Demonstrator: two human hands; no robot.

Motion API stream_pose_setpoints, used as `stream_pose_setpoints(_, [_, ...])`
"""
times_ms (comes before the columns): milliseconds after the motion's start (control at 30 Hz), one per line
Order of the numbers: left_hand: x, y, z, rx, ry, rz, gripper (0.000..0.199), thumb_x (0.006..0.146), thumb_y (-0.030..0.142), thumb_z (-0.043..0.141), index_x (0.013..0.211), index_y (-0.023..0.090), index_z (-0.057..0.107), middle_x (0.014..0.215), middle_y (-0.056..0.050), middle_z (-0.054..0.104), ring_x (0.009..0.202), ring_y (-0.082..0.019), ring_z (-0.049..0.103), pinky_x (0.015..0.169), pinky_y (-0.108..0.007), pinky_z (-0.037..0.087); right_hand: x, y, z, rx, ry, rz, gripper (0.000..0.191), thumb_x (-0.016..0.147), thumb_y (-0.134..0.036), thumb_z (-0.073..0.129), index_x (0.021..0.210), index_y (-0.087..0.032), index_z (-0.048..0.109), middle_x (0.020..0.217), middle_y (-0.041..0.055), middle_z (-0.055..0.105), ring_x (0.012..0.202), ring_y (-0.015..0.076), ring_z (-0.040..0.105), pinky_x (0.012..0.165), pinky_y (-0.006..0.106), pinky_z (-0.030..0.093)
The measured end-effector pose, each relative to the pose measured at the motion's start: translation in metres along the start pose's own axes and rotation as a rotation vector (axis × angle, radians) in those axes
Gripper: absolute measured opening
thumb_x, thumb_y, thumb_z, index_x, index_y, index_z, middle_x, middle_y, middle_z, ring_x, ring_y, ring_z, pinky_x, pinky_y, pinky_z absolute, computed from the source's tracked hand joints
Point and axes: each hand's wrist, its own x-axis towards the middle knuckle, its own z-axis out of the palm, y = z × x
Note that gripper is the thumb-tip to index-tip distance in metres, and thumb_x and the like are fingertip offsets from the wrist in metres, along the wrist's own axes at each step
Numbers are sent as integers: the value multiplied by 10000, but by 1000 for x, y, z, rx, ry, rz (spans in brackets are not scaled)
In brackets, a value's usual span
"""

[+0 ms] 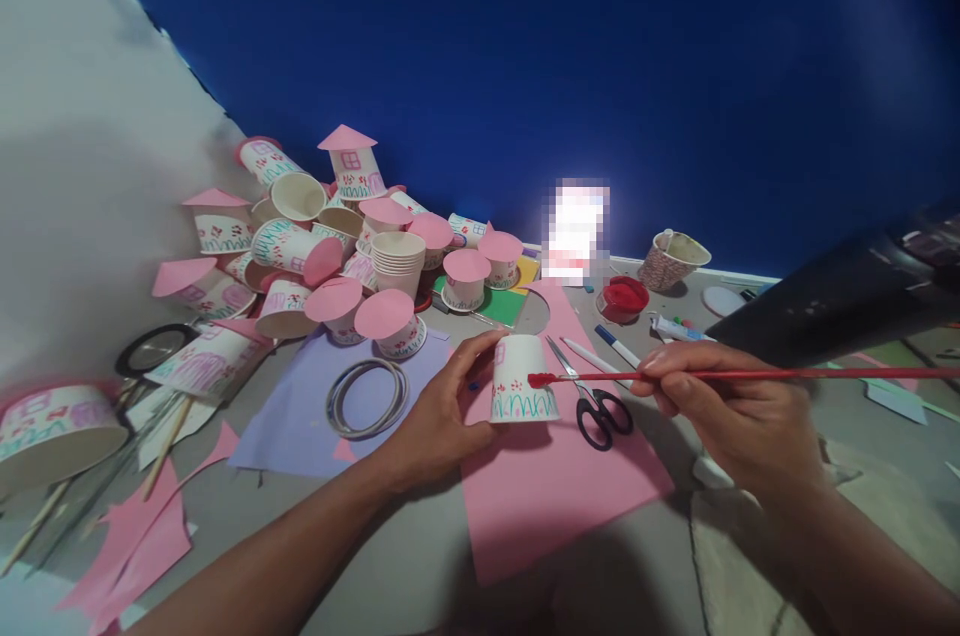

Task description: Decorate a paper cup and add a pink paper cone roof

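In my left hand (450, 416) is a white paper cup (523, 401), held upside down above a pink paper sheet (562, 526). Green zigzag grass runs along its rim, with small red flowers above and part of a purple window near the top. My right hand (727, 416) pinches a red-handled paintbrush (795, 373) lying nearly level. Its red-coated tip touches or almost touches the cup's right side. Black-handled scissors (604, 413) rest on the pink sheet between my hands. A white pen (592, 359) and a blue-and-white marker (616, 346) lie just behind them.
Many decorated cups with pink paper roofs (384, 314) are heaped at the left, around a stack of plain cups (397, 261). Tape rings (367, 399) lie on a lilac sheet (277, 416). Behind stand a red paint pot (622, 298) and a patterned cup (673, 263). A dark cylinder (840, 286) slants in from the right.
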Motion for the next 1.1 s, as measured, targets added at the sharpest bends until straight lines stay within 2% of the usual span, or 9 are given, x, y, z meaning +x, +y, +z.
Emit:
stream_pose_setpoints(133, [0,-1,0,19,6,0,861,737,98,806,1504,297,471,1613,-99,474,1525,-332,425,1294,-490,329,1,-4,-1,-62,19,-44,95,964,-304,742,905,-267,806,755,10,770,603,129,685,589,222,585])
stream_pose_setpoints(300, [-1,-1,-1,54,4,-13,867,760,128,814,1524,315,449,1625,-86,465,1531,-315,414,1299,-486,319,1,-5,-1,-24,10,-8,112,960,-331,744,900,-260,807,785,34,780,637,161,712,540,241,574])
stream_pose_setpoints(533, [-1,0,-3,86,-3,0,883,747,77,770,1533,300,437,1640,-94,441,1539,-330,394,1304,-525,293,2,-6,-3,-54,39,-54,107,963,-328,738,901,-280,810,717,18,762,614,169,700,558,266,584])
stream_pose_setpoints(733, [-2,-1,-3,145,-5,-3,879,768,137,808,1542,303,426,1634,-97,452,1519,-332,424,1286,-515,333,1,-11,0,-77,32,-31,115,953,-340,748,884,-273,812,764,28,781,609,166,698,558,269,596])
stream_pose_setpoints(900, [-2,-2,-5,220,5,18,913,736,65,771,1547,307,428,1621,-87,468,1515,-332,422,1291,-523,317,2,-10,-2,-49,18,-66,96,963,-322,738,914,-290,814,763,20,776,626,165,703,569,268,593])
stream_pose_setpoints(1100, [-2,-2,-5,207,-4,13,899,750,111,785,1551,299,423,1617,-103,476,1507,-354,431,1281,-556,325,0,-9,-1,-19,28,-4,115,935,-359,770,890,-261,811,798,51,782,682,197,725,582,292,604])
